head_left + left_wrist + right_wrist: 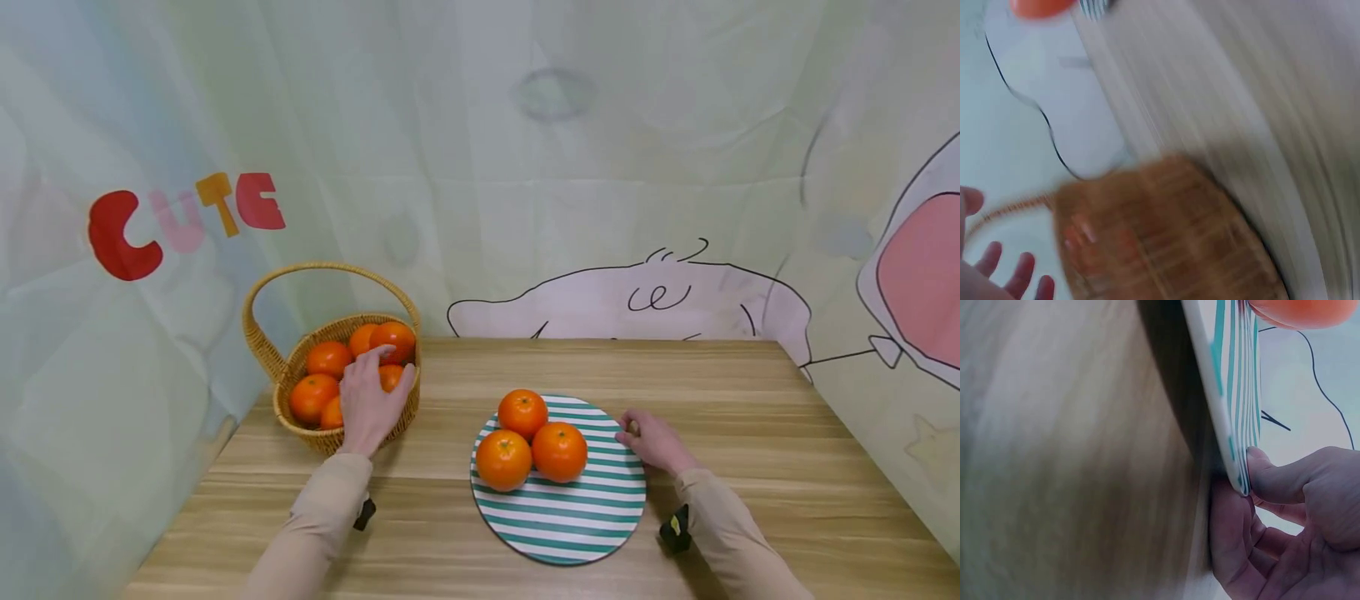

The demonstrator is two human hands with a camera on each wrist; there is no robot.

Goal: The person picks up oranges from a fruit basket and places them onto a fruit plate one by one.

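A wicker basket (405, 415) with a tall arched handle holds several oranges (329, 360). My left hand (367, 404) reaches over its near right side, fingers and thumb spread above the fruit. In the left wrist view the fingers (1021, 272) stand apart with nothing between them, beside the blurred basket wall (1172, 219). My right hand (656, 442) pinches the right edge of a round, green-and-white striped plate (570, 521). Thumb on top and fingers beneath the rim show in the right wrist view. Three oranges (559, 452) sit together on the plate's far left part.
The wooden table (442, 533) carries both basket and plate, the basket standing at the far left corner. Behind and beside the table hangs a printed curtain (480, 167). Dark wrist devices (677, 529) stick out below both cuffs.
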